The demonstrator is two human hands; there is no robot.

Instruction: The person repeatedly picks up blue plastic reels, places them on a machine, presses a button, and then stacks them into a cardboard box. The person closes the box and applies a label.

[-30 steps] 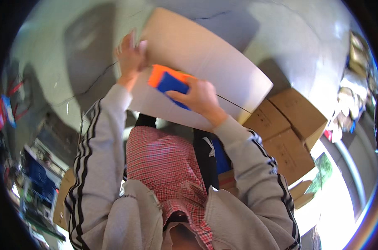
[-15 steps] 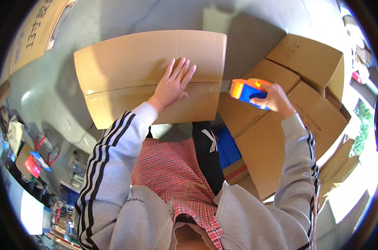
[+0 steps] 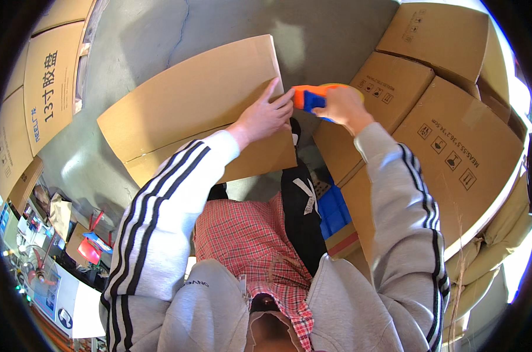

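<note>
A brown cardboard box (image 3: 183, 102) lies before me, turned at a slant, with a seam running along its top. My left hand (image 3: 264, 116) rests at the box's right edge, its fingers stretched out and spread. My right hand (image 3: 343, 108) is closed around an orange and blue tape dispenser (image 3: 310, 101), with a yellowish roll partly visible behind it. The dispenser's front end is right by my left fingertips at the box edge. Whether tape runs between them cannot be made out.
Large printed cartons (image 3: 453, 146) are stacked close on the right, and more cartons (image 3: 51, 82) stand at the far left. A blue crate-like object (image 3: 333, 211) sits beside my right leg. At lower left is a cluttered area with a red object (image 3: 90, 251). Grey floor (image 3: 219, 29) lies beyond the box.
The box now sits at a slant, its right end nearer the top. My left hand has shifted from its top face to the right edge. My right hand brought the dispenser leftward, close to it.
</note>
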